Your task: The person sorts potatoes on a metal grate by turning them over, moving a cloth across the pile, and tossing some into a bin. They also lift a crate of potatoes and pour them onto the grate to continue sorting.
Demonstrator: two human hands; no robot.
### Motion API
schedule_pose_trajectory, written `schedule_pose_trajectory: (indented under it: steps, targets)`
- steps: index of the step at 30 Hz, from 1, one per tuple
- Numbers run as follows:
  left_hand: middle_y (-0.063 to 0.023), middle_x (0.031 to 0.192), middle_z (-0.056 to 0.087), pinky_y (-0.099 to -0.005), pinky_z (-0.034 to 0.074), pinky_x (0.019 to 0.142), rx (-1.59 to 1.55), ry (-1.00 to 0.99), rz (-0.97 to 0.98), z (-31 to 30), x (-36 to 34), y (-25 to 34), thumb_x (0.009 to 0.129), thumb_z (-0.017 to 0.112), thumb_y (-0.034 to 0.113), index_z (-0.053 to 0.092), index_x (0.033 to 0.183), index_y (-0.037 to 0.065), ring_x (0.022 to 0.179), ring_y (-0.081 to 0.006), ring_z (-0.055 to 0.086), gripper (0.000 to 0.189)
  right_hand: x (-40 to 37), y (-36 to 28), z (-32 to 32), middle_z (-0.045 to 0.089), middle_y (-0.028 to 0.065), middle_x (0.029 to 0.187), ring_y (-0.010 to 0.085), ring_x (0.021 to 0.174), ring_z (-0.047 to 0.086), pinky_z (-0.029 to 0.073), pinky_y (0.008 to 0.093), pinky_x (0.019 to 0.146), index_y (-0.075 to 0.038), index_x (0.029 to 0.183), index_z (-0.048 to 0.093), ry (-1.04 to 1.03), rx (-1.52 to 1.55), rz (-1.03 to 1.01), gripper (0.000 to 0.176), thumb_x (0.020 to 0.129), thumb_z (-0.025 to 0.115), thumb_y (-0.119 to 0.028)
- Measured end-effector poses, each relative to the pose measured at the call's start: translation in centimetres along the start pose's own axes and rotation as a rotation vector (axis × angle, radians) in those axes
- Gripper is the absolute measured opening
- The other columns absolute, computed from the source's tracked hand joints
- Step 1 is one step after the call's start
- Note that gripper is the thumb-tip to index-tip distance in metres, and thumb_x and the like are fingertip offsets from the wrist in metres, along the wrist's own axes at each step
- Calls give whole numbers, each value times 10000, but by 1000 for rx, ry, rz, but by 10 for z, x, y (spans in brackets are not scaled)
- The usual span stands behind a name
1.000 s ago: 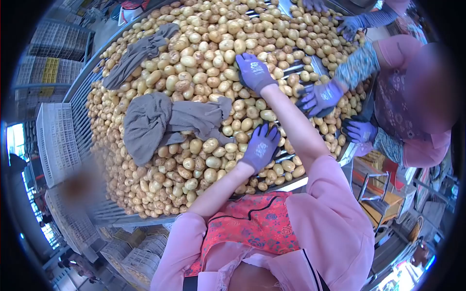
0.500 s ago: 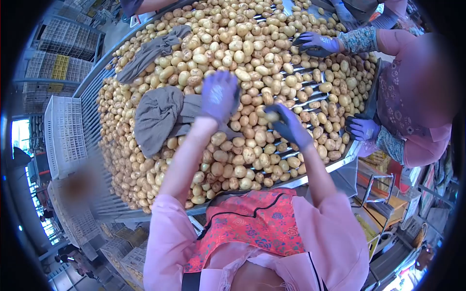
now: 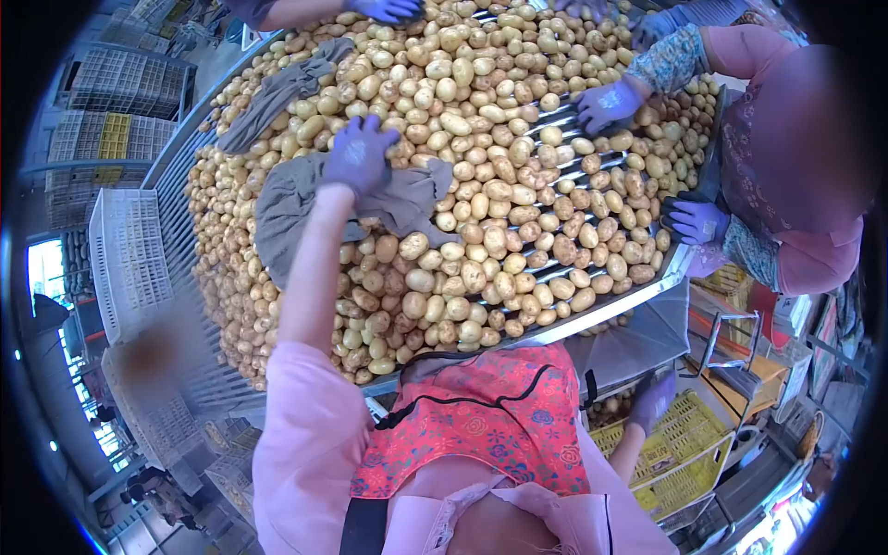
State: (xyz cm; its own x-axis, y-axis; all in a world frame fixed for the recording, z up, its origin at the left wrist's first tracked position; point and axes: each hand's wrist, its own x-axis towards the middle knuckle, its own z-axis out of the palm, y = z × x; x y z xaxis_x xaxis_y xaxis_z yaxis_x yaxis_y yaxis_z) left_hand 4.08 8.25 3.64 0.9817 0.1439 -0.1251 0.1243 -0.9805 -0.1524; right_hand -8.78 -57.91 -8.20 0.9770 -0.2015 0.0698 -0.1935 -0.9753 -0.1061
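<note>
A roller table carries a thick heap of yellow potatoes. My left hand, in a purple glove, reaches far out with its fingers spread flat on the potatoes at the top edge of a grey cloth. It grips nothing. My right hand, also gloved, hangs below the table's near edge, over a yellow crate. Whether it holds a potato is not clear from here.
A person in pink at the right has gloved hands on the potatoes and at the table rim. Another person's gloved hand reaches in at the top. A second grey cloth lies at the far left. White crates stand left.
My right hand, which held a potato over the heap, has dropped below the table edge to the yellow crate. My left hand has moved out and left onto the potatoes by the grey cloth.
</note>
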Motion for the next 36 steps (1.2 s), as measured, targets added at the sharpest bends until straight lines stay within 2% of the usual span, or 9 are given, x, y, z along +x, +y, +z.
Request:
schedule_pose_trajectory:
  steps: [3, 5, 7, 9, 15, 19, 23, 28, 36]
  targets:
    - [-127, 1153, 530, -443, 416, 928, 18, 46, 55, 0, -37, 28, 762, 596, 109, 596, 1110, 153, 1137, -331, 493, 351, 34, -164, 9, 435, 227, 1371, 361, 1301, 377, 292, 449, 1089, 31, 1335, 448, -92, 216, -410, 412, 981, 426, -178]
    - [-150, 1126, 542, -439, 440, 855, -79, 50, 85, -8, -58, 44, 755, 597, 118, 578, 1079, 120, 1059, -344, 522, 324, 34, -246, 36, 465, 225, 1327, 416, 1237, 426, 289, 466, 1095, -4, 1363, 418, -232, 648, -654, 526, 906, 550, -229]
    - [-142, 1099, 547, -435, 438, 844, -145, -15, 51, -12, -77, 53, 763, 592, 120, 573, 1054, 118, 1041, -335, 529, 291, 37, -319, 28, 428, 195, 1395, 411, 1292, 376, 234, 626, 1062, -43, 1415, 378, -259, 21, -848, 626, 912, 512, -390]
    - [-155, 1164, 546, -437, 431, 881, -208, -165, -14, -22, -94, 59, 766, 587, 111, 578, 1109, 125, 1099, -346, 521, 344, 66, -340, 57, 414, 185, 1417, 386, 1304, 372, 224, 658, 1042, -60, 1419, 378, -154, 23, -876, 624, 917, 488, -415]
    - [-175, 1326, 497, -467, 398, 953, -236, 12, -60, -2, -136, 63, 702, 638, 96, 583, 1158, 138, 1247, -367, 457, 461, 143, -423, 2, 577, 159, 1172, 359, 1092, 529, 437, 507, 892, -34, 1167, 557, -299, 130, -788, 366, 816, 545, -135]
    - [-174, 1354, 478, -474, 394, 953, -313, 29, -93, 0, -129, 61, 691, 635, 76, 590, 1135, 133, 1257, -366, 449, 450, 152, -553, -14, 606, 148, 1059, 306, 980, 588, 480, 418, 825, -44, 1071, 565, -36, 685, -1379, 264, 813, 556, -102]
    - [-179, 1333, 496, -474, 384, 952, -326, 43, -116, 6, -131, 60, 732, 601, 83, 595, 1150, 131, 1282, -362, 416, 421, 134, -646, 17, 587, 158, 1099, 333, 952, 604, 501, 433, 829, -61, 1091, 567, -213, 446, -1476, 259, 849, 559, -153]
    - [-172, 1349, 481, -481, 358, 983, -335, 31, -122, 3, -131, 61, 740, 595, 85, 577, 1203, 141, 1277, -362, 418, 467, 134, -619, 13, 575, 176, 1077, 356, 990, 604, 499, 470, 799, -76, 1129, 529, -427, 391, -1382, 312, 858, 531, -231]
    - [-181, 1342, 482, -493, 362, 1006, -385, 76, -68, 9, -128, 58, 755, 572, 82, 537, 1265, 139, 1266, -385, 426, 514, 151, -480, 36, 584, 188, 1089, 348, 976, 596, 482, 458, 810, -90, 1126, 572, -321, 316, -1207, 304, 832, 564, -166]
